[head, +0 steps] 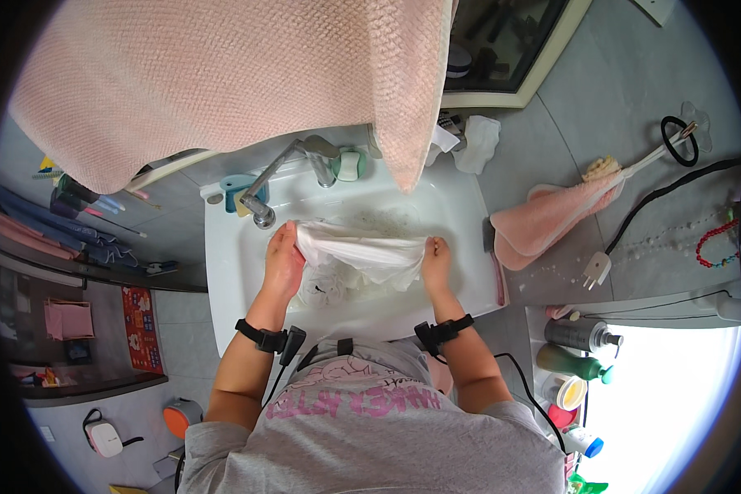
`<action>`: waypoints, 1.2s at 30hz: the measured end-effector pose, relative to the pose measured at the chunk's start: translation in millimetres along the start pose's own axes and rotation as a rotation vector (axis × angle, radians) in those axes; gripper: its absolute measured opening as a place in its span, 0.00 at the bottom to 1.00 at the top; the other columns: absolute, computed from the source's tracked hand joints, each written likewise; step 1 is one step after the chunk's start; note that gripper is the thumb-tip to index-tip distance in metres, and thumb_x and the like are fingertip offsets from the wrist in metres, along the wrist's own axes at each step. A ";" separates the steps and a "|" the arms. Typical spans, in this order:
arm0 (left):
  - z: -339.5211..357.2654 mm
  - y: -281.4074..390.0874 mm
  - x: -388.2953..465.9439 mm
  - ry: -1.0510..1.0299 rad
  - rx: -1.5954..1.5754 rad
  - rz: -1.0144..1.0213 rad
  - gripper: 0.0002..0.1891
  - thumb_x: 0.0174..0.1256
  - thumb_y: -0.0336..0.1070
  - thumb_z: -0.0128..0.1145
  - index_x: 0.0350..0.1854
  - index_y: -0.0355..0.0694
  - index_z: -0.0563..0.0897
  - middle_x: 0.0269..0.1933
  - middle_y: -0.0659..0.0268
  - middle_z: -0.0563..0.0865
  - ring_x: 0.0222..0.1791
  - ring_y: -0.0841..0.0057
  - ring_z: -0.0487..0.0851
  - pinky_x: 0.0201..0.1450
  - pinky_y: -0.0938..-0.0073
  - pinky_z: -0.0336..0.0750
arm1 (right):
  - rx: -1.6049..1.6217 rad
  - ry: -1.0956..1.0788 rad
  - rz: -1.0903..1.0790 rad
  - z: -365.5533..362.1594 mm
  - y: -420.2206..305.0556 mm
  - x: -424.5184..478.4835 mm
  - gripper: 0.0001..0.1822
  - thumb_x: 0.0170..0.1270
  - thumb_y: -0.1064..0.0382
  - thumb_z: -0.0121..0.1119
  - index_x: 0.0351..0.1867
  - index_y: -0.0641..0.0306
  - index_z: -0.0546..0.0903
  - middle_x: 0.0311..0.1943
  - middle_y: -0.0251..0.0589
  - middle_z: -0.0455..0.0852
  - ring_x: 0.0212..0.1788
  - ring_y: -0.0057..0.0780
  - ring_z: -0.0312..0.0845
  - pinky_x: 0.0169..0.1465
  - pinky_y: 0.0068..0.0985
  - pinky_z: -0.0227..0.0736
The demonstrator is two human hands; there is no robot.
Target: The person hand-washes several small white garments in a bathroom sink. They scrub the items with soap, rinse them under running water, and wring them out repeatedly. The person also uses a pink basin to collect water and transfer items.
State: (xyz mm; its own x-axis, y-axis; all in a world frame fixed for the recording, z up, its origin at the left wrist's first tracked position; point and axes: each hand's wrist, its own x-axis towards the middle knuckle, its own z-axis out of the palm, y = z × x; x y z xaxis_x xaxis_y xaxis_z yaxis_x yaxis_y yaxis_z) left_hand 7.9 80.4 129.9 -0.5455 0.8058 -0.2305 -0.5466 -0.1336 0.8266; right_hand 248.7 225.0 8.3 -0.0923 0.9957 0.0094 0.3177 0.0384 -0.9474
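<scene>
Over a white sink basin (463, 247), a wet white cloth (361, 247) is stretched between both of my hands. My left hand (284, 259) grips its left end close to the faucet spout. At the right end, my right hand (436, 262) is closed on the fabric. More white fabric (322, 287) lies in the water below, near my left hand. Suds float on the water behind the cloth. The chrome faucet (318, 163) stands at the basin's back edge, its jointed spout reaching to the left.
A large pink towel (253, 68) hangs over the back of the sink. Soap sits in a green dish (349, 165) beside the faucet, and a blue holder (245, 190) is further left. A smaller pink towel (549, 216) and a white plug (597, 270) hang at right.
</scene>
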 end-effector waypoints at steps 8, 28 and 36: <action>33.8 42.3 -9.6 -0.133 0.149 0.176 0.13 0.67 0.36 0.54 0.49 0.36 0.72 0.43 0.63 0.81 0.43 0.75 0.80 0.47 0.74 0.74 | 0.490 -0.155 0.125 -35.8 -80.7 6.2 0.11 0.66 0.58 0.55 0.41 0.65 0.77 0.22 0.22 0.73 0.21 0.07 0.59 0.24 0.13 0.52; -34.7 -70.4 16.0 -0.359 0.984 -0.169 0.18 0.49 0.34 0.66 0.43 0.34 0.79 0.35 0.63 0.81 0.31 0.76 0.79 0.31 0.78 0.73 | -0.246 -0.616 -0.179 49.1 11.3 -29.9 0.09 0.58 0.70 0.49 0.39 0.67 0.79 0.30 0.49 0.82 0.32 0.41 0.79 0.37 0.32 0.71; -43.6 -108.5 24.5 -0.282 1.507 0.531 0.16 0.34 0.30 0.66 0.30 0.40 0.77 0.38 0.58 0.78 0.40 0.59 0.76 0.48 0.60 0.71 | 0.053 -0.809 0.010 -4.7 -49.8 -17.7 0.11 0.58 0.71 0.50 0.42 0.69 0.78 0.30 0.42 0.80 0.31 0.23 0.74 0.36 0.21 0.70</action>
State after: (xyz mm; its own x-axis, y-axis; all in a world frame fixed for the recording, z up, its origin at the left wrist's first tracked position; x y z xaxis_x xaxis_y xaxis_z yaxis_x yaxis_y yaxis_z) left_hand 26.1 89.4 12.2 -0.2397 0.9529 0.1860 0.8328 0.1033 0.5439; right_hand 238.9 205.8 56.8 -0.7498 0.6261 -0.2138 0.2785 0.0056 -0.9604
